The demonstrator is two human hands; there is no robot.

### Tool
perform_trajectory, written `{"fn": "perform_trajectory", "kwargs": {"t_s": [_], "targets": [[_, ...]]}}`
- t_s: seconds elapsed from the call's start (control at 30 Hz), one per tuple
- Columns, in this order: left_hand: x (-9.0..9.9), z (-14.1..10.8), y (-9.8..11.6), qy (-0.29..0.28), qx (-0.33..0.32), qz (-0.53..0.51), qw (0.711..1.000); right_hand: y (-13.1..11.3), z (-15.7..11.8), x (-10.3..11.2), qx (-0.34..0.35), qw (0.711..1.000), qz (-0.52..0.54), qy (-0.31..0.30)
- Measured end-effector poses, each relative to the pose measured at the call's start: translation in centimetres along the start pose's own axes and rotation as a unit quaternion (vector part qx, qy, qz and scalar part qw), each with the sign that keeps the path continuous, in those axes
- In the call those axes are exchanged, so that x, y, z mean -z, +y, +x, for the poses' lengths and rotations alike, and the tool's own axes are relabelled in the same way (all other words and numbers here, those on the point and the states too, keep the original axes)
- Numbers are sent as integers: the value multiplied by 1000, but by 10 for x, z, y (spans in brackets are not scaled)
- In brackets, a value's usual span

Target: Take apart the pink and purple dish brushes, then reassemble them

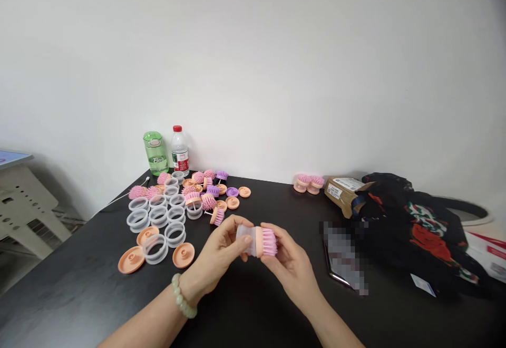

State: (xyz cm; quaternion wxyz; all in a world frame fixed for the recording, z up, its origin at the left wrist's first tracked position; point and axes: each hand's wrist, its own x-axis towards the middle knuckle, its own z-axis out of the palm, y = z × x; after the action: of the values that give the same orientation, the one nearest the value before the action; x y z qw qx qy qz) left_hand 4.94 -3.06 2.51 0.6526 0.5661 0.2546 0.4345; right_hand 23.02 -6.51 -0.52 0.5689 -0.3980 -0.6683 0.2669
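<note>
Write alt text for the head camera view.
Two bare hands, left and right, hold a clear ring against a pink-bristled brush head over a black table. Loose rings, orange discs and brush heads lie left; two brushes, a box and black fabric right.

Plain pale wall behind the black table point(59, 295).

Tabletop point(87, 284): near edge and right side out of frame. Phone point(343, 257) toward the right edge: screen pixelated. Box point(343, 194) by the far edge: label print too small. Bottle point(180, 153), far-left corner: fine print unreadable. Left hand point(225, 248) partly hides clear ring point(245, 236); right hand point(290, 263) covers some bristles point(269, 242). Both forearms cropped.
</note>
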Motion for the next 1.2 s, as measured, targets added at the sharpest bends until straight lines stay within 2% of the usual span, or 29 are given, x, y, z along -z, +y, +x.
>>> {"fn": "perform_trajectory", "kwargs": {"t_s": [0.17,0.37,0.5,0.57,0.67,0.77,0.87,0.93,1.0,1.1,1.2], "targets": [[-2,2,0,-2,17,14,1000,-6,2,2,27,998,-51,-7],[-2,4,-4,8,88,4,996,-11,3,4,99,989,-98,-52],[-1,4,-7,4,127,-5,992,-13,2,5,118,981,-147,-57],[-1,4,-6,2,124,-8,992,-12,2,4,115,979,-161,-49],[0,2,-3,-7,72,-12,997,-9,3,4,99,980,-170,-18],[2,0,-1,-31,2,-18,999,-5,4,3,45,987,-151,18],[3,1,0,-56,-21,-34,998,-4,4,3,-5,994,-103,22],[4,1,-1,-55,-26,-48,997,-5,4,3,-17,997,-73,23],[5,1,-1,-29,-19,-53,998,-5,3,3,-15,998,-53,27],[5,0,-1,10,24,-36,999,-4,3,3,2,999,-47,26],[5,0,0,8,56,-16,998,-3,3,3,16,998,-61,21]]}}
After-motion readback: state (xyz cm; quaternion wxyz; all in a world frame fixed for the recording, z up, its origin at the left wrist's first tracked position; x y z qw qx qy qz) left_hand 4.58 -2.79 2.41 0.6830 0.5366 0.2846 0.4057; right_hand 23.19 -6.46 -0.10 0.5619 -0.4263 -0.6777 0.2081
